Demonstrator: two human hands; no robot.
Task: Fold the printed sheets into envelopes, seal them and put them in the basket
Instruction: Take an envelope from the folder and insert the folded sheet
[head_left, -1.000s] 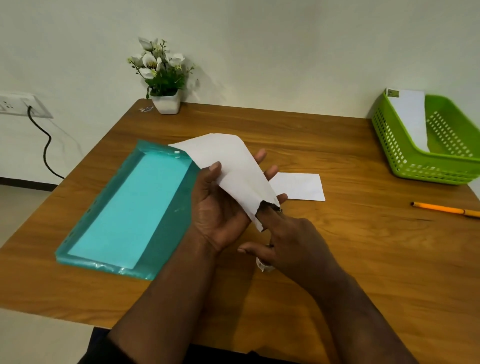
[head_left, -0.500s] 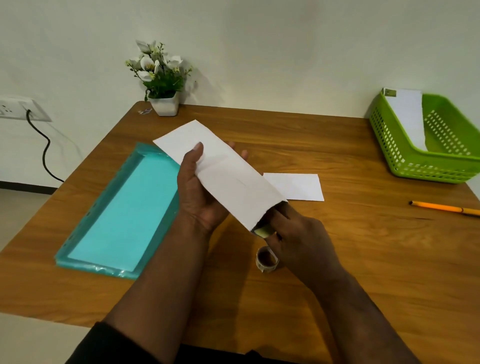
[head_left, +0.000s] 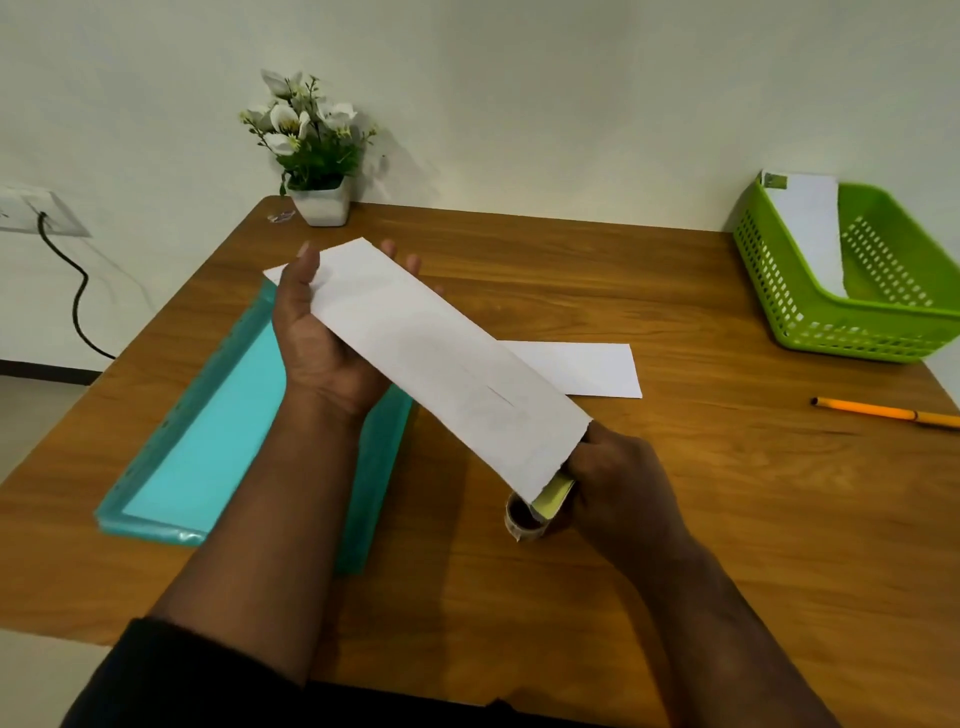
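A long white envelope (head_left: 431, 358) is held above the table, slanting from upper left to lower right. My left hand (head_left: 322, 343) grips its far end, thumb on top and fingers behind. My right hand (head_left: 618, 478) pinches its near end, where a yellowish strip (head_left: 553, 499) sticks out below the paper. A small tape roll (head_left: 522, 519) stands on the table just under that end. A second white envelope (head_left: 587, 369) lies flat behind. The green basket (head_left: 800, 317) at the far right holds one white envelope (head_left: 805, 223).
A teal plastic folder (head_left: 202, 431) lies on the left of the wooden table (head_left: 727, 519). An orange pencil (head_left: 883, 413) lies at the right edge. A white pot of flowers (head_left: 311, 166) stands at the back by the wall. A wall socket with a black cable is at far left.
The envelope has been turned from a bent, foreshortened pose to stretched out flat between both hands. My left hand rose toward the far end; my right hand shifted to the near end.
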